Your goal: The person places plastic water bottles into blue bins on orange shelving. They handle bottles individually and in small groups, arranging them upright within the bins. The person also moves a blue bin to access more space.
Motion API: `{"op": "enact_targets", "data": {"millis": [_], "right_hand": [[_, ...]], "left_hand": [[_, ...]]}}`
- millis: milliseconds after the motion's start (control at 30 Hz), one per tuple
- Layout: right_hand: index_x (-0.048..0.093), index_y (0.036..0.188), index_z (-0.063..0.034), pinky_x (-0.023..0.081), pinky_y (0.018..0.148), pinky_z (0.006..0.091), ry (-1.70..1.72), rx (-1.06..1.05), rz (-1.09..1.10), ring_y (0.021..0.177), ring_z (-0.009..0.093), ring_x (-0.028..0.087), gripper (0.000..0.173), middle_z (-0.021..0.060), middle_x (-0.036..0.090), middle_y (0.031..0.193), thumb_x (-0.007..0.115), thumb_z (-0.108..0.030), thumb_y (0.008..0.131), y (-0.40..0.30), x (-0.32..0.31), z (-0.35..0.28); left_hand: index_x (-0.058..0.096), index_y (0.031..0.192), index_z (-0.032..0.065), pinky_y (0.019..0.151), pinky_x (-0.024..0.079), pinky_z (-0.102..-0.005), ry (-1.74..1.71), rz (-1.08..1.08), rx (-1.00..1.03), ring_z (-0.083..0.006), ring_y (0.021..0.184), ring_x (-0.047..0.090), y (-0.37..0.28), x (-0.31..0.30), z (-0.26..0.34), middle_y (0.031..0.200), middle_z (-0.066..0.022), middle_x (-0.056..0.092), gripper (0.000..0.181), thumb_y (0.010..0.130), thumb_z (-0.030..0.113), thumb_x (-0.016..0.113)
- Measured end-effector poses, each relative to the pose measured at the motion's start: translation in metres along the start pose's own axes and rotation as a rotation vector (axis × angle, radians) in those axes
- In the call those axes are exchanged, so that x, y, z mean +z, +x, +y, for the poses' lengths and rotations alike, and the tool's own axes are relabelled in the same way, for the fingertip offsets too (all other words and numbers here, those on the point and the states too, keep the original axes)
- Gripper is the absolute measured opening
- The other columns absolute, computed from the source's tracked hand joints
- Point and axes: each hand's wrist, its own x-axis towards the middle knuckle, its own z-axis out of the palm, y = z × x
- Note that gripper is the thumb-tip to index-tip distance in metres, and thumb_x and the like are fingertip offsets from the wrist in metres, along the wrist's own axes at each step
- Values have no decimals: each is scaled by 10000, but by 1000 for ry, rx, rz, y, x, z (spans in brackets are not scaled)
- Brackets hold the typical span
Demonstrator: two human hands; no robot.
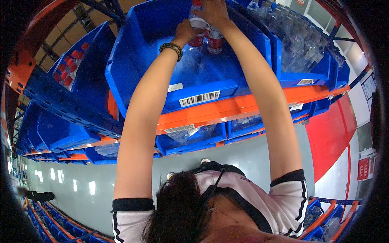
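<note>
Both my arms reach up into a blue plastic bin [197, 70] on an orange shelf beam. My left hand [186, 30], with a beaded bracelet at its wrist, is against the side of a clear plastic bottle [197, 22] with a red cap. From the right, my right hand [214, 12] has its fingers around the upper part of that bottle. Below the hands, more bottles with red labels [215, 42] stand in the bin, close together. The fingertips are partly hidden, and how firmly each hand grips is hard to see.
Right of the bin, another blue bin holds many clear bottles [301, 39]. At the left, red-capped bottles [68, 68] stand in a bin behind a blue rack upright [70, 97]. Lower shelves carry blue bins [194, 141]. A person [39, 196] is far off at the lower left.
</note>
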Motion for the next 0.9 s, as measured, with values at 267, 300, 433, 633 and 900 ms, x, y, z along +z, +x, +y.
{"op": "enact_targets", "data": {"millis": [267, 300, 433, 633, 900], "right_hand": [[550, 1188, -98, 314, 988, 530, 18, -19, 25, 1071, 307, 527, 526, 106, 620, 1030, 662, -372, 752, -21, 2, -5], [546, 1192, -98, 316, 985, 531, 5, -7, 38, 1071, 307, 526, 525, 104, 621, 1028, 663, -366, 756, -20, 6, -7], [537, 1204, -99, 320, 973, 534, 35, 0, 2, 1058, 314, 525, 516, 94, 626, 1014, 658, -354, 771, -14, -5, -17], [527, 1211, -104, 313, 973, 542, -53, 40, 4, 1088, 321, 498, 521, 122, 582, 1101, 649, -373, 781, -25, -6, -10], [538, 1195, -91, 329, 957, 548, 0, 30, 351, 1130, 357, 468, 471, 176, 522, 1181, 633, -280, 774, -10, -9, -24]], "left_hand": [[575, 1092, -27, 855, 507, -433, -120, -52, 37, -376, 1011, 611, 4, 38, -24, 1051, -236, 631, 689, 619, 406, 828], [571, 1111, -16, 863, 503, -433, -143, -62, 57, -377, 1019, 607, 7, 44, -33, 1058, -237, 627, 673, 631, 385, 822], [572, 1156, 20, 887, 488, -424, -187, -81, 168, -361, 1048, 596, 6, 45, -55, 1096, -228, 621, 587, 691, 313, 778], [501, 1224, -40, 905, 476, -420, 118, -202, -97, -387, 1082, 571, -32, 0, 23, 1189, -271, 560, 670, 734, 355, 732], [553, 1128, -85, 852, 513, -431, 280, -79, -22, -418, 993, 606, -60, -48, 54, 1129, -272, 592, 564, 719, 280, 686]]}}
